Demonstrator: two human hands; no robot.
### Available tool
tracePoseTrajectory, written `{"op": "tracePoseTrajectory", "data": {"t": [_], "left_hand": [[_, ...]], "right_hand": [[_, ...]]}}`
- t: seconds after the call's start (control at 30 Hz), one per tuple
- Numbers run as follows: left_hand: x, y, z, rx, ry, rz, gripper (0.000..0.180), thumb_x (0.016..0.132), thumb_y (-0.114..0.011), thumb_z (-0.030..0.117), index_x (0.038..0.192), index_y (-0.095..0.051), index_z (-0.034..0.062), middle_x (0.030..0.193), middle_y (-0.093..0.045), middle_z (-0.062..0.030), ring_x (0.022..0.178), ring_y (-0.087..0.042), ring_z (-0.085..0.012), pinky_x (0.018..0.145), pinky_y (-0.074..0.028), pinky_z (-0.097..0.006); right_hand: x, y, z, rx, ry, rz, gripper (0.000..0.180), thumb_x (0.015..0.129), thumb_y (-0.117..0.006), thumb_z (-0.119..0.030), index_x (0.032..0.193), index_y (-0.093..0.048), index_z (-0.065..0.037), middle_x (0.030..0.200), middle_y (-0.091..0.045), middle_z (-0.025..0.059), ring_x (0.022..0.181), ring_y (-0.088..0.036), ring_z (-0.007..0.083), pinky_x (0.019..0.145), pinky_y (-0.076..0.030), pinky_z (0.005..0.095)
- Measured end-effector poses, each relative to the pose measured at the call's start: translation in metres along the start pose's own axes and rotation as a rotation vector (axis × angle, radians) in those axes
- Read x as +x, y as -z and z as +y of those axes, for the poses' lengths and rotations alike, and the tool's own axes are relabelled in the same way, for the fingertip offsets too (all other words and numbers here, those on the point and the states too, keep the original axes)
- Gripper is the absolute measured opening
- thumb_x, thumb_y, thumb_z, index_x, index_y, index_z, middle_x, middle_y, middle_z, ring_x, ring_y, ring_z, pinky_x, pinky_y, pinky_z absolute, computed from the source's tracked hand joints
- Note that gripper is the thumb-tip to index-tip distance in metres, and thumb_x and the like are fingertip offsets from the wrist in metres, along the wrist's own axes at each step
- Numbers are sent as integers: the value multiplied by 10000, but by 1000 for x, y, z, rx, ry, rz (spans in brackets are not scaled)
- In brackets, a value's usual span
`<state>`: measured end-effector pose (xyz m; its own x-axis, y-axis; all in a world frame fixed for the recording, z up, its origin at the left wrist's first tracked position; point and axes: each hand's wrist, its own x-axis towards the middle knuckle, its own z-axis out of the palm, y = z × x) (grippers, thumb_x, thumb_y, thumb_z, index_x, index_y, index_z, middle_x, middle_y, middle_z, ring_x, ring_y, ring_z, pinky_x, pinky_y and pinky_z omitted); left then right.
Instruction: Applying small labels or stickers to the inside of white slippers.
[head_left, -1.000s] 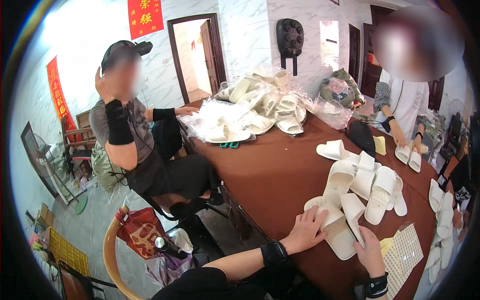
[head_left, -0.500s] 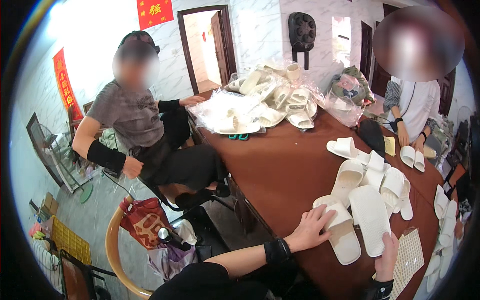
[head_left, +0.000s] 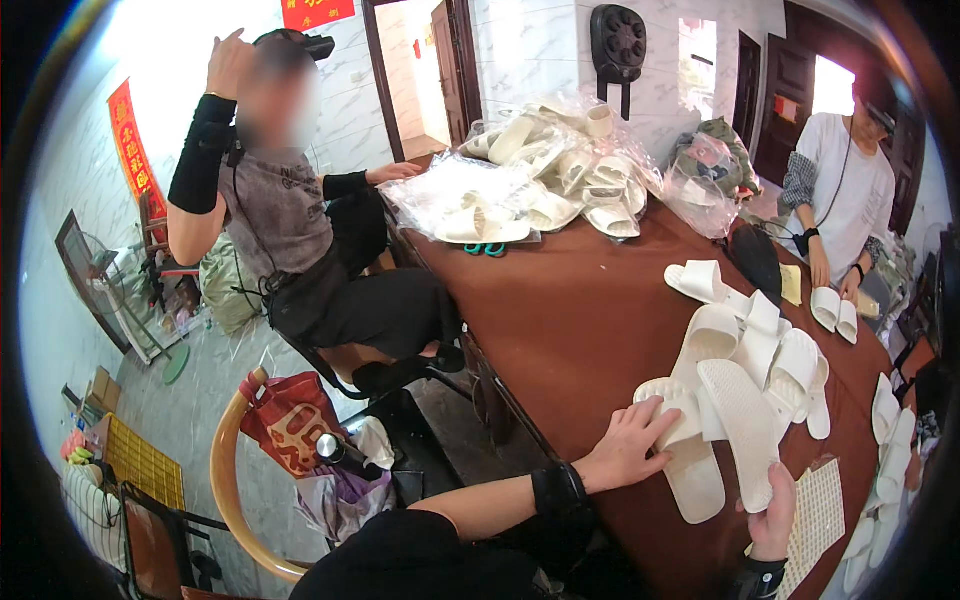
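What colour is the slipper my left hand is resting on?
White: the slipper under your left hand is plain white, seen best in the head view.

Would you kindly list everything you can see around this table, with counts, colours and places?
table: one, dark brown, centre.
loose slippers: a heap, white, on the table's right part.
slipper under the left hand: one, white, near table edge.
upturned slipper: one, white, ribbed sole up, held by the right hand.
bagged slippers: a pile, white in clear plastic, far end of table.
perforated sheet: one, pale, near right edge.
seated person: one, grey top, left of table, one hand raised to the head.
standing person: one, white top, far right, handling a slipper pair.
red bag: one, on the floor at left.
left hand: flat on a slipper.
right hand: gripping the upturned slipper.
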<state>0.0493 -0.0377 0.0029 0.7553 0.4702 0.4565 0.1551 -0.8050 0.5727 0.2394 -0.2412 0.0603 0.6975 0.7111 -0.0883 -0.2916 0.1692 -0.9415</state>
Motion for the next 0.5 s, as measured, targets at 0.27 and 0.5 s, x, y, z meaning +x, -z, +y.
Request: {"op": "tracePoseTrajectory", "data": {"t": [0.27, 0.5], "left_hand": [[1, 3, -2, -12, -4, 29, 676, 825, -701, 254, 1430, -429, 126, 1432, -374, -248, 1277, -406, -434, 1050, -336, -496], [-1, 3, -2, -16, -17, 36, 672, 819, -703, 245, 1422, -432, 122, 1408, -385, -256, 1260, -417, -447, 1041, -347, -500]], "right_hand": [[16, 26, 25, -390, 95, -45, 451, 987, -508, -161, 1372, -462, 71, 1043, -645, 103, 788, -652, 162, 611, -558, 312], [6, 9, 22, -607, 157, -164, 526, 947, -558, -98, 1426, -405, 53, 1267, -589, 139, 1139, -563, 213, 967, -446, 320]]}}
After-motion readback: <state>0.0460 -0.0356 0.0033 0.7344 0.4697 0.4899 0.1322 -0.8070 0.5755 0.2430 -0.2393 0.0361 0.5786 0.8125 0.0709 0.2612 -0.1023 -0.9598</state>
